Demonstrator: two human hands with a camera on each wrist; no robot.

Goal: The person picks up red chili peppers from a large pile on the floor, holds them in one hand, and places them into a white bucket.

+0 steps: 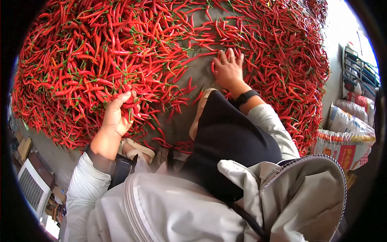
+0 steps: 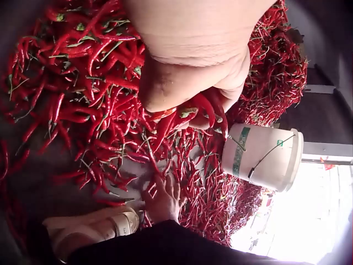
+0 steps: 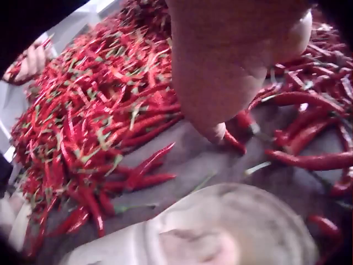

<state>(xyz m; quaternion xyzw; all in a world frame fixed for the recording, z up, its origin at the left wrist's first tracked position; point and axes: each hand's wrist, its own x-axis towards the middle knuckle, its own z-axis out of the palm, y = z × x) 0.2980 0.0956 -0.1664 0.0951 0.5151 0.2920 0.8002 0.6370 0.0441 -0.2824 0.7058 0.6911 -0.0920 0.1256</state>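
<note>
While gripping a handful of red chillies (image 1: pixel 129 105) in the curled left hand (image 1: pixel 114 117), left of the right sandal (image 1: pixel 200 111), probably to keep them from spilling, holds the right hand (image 1: pixel 229 74) just beyond that sandal, fingers apart, perhaps to span several; has a heap (image 1: pixel 96 52) to the sandal's left and a layer (image 1: pixel 278 76) to its right, seemingly parted for footing.

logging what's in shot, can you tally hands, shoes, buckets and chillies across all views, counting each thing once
Hands: 2, left hand and right hand
Shoes: 2
Bucket: 1
Red chillies: too many to count
Total without chillies: 5
</note>
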